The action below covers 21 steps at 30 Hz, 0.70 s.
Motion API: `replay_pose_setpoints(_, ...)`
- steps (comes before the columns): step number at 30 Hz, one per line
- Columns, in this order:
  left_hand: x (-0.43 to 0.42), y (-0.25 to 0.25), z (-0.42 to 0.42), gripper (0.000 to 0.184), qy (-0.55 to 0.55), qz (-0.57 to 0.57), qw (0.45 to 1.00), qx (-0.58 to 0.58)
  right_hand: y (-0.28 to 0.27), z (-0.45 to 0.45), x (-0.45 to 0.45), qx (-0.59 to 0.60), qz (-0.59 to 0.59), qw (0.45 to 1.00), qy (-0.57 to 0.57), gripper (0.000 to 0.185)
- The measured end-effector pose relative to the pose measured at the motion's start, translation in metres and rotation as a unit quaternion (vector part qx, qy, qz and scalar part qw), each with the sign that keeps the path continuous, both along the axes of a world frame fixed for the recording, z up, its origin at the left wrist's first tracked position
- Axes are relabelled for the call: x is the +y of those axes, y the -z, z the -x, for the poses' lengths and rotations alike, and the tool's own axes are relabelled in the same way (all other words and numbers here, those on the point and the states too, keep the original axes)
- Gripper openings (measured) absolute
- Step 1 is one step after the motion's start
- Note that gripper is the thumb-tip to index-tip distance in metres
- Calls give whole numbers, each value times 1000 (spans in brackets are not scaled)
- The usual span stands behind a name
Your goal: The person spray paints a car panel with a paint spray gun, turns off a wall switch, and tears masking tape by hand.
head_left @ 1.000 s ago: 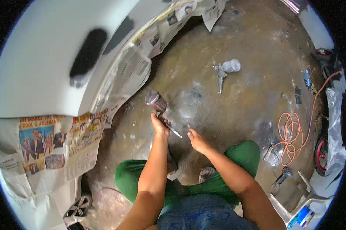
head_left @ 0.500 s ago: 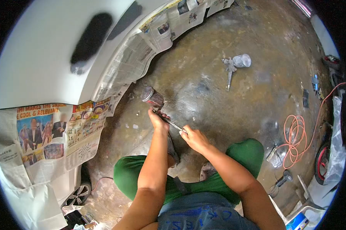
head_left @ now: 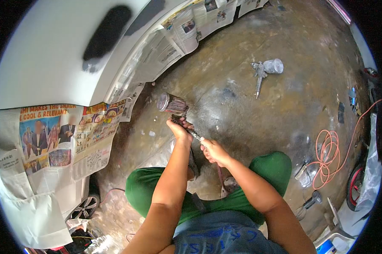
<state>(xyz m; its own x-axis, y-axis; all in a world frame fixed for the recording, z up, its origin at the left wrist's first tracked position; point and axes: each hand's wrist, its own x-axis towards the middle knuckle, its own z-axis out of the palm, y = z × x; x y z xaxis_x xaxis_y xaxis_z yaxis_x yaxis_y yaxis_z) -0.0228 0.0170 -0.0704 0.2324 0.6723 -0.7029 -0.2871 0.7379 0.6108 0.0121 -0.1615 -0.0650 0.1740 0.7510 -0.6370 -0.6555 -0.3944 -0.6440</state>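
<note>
Paper edge (head_left: 136, 98) near held sprayer (head_left: 174, 105), open floor (head_left: 229, 112) ahead

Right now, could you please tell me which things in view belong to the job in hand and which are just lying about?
Seemingly in use:
held spray gun, in both hands
car panel with dark patch
newspaper sheets along its edge

Apparently lying about:
second spray gun
coiled orange line
blue item
</note>
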Motion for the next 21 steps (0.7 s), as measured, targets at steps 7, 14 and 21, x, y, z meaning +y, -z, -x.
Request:
replay_pose_setpoints(7,-8,-4,-8,52,10,2,999,-51,-12,-1,-6,229,-32,972,51,43)
replay_pose_setpoints(14,-5,5,-11,51,29,-8,999,-27,16,12,4,-223,-10,974,36,38)
replay_pose_setpoints(21,-14,-10,-27,52,-15,-61,997,53,-13,7,-2,-541,66,837,-51,35)
